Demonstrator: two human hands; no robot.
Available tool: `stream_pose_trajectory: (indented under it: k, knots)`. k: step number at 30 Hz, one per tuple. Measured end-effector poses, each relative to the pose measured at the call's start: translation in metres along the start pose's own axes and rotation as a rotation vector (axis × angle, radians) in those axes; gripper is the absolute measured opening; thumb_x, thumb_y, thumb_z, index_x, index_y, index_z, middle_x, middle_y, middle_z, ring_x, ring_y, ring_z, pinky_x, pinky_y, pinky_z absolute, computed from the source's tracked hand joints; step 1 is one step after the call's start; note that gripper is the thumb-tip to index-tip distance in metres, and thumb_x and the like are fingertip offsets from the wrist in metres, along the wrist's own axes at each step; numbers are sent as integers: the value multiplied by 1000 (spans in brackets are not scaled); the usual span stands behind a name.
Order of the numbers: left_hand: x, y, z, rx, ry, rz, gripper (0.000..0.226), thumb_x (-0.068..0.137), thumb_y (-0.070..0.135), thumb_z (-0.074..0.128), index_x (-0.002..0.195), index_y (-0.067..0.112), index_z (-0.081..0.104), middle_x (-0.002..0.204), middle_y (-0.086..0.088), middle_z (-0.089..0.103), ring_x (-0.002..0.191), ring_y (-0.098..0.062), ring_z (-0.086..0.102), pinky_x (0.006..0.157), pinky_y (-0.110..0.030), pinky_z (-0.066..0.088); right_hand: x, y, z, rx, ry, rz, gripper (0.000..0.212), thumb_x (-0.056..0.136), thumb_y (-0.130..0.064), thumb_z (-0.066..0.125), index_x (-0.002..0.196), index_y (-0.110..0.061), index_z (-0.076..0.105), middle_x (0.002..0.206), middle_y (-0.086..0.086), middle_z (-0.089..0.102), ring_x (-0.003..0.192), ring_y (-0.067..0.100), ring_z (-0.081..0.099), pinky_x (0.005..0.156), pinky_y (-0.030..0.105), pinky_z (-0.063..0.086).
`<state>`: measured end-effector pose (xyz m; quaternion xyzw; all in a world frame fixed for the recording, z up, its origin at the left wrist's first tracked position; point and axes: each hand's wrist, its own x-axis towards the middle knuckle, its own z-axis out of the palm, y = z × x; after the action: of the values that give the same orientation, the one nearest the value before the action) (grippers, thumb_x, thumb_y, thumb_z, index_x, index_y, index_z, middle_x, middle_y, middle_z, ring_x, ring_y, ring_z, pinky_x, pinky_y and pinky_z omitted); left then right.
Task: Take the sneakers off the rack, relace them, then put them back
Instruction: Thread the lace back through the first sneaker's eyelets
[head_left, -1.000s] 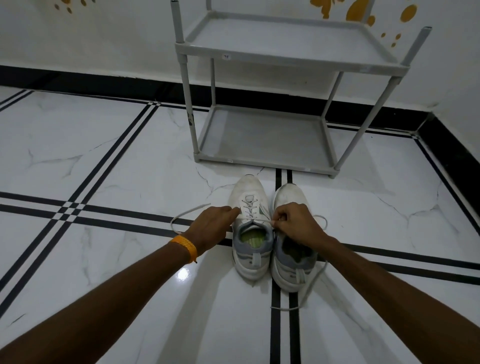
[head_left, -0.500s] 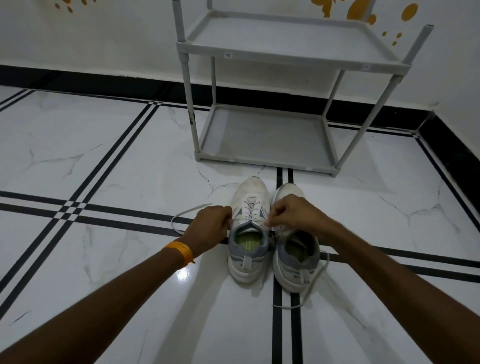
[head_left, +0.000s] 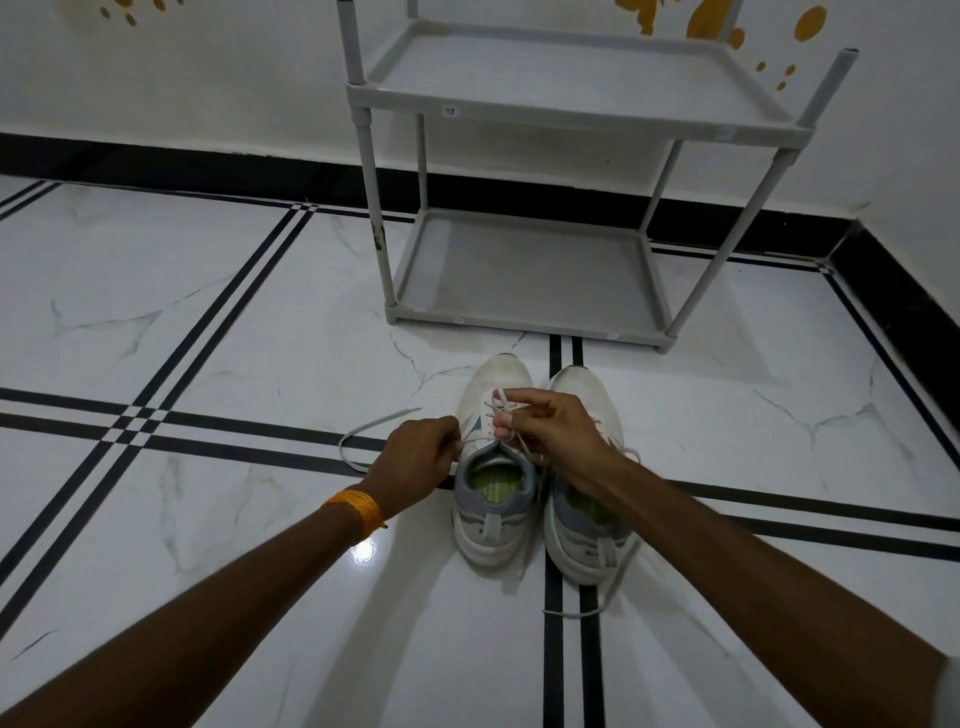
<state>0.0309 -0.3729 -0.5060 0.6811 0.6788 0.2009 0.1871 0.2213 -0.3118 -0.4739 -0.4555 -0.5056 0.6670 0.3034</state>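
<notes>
Kneeling over the pair, we find both sneakers on the tiled floor (head_left: 208, 322) just in front of the grey rack (head_left: 519, 270), toes toward it, heels toward us. Our left hand (head_left: 421, 457) is closed on one end of the lace (head_left: 363, 436), drawing it sideways, presumably to keep tension while the other end is worked; its slack loops out over the floor. Our right hand (head_left: 550, 431) pinches the other run of lace above the left sneaker (head_left: 493, 467), at the upper eyelets (which eyelet it is aimed at we cannot tell). The right sneaker (head_left: 587, 514) stands touching its mate, partly under our right wrist, a loose lace trailing behind its heel. Both rack shelves stand bare. We judge relacing under way and the return not yet begun.
</notes>
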Motion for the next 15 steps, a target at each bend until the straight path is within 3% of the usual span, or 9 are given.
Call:
stream_pose_trajectory:
  k: [5,9,12,15]
  knots:
    - [7,3,-19,-158,-95,-103,29,96,31,56,77,10,63,77,-5,66,70,-18,59,59,-20,41,3,-4,6,-114,75,-56,37,79,0,76,114,1,66,84,24,75,66,26,73,72,37,62]
    - [12,13,-38,-856,-196,-342,33,96,33,54,101,6,71,104,-5,71,99,-18,64,71,-21,48,2,-7,6,-207,65,-73,39,76,-4,79,113,-6,67,81,20,76,70,27,75,70,32,62]
    - [15,26,-30,-1132,-190,-335,26,96,27,56,109,9,70,111,-10,71,104,-23,68,79,-27,56,4,-10,6,-309,32,-91,36,77,-8,79,111,-13,68,80,15,77,73,25,76,73,31,61]
    - [20,36,-19,-1074,-28,-267,21,93,22,62,106,9,71,103,-11,73,99,-25,69,73,-25,58,4,-14,6,-324,-3,-99,28,78,-6,78,101,-20,71,79,15,77,73,23,76,70,28,61]
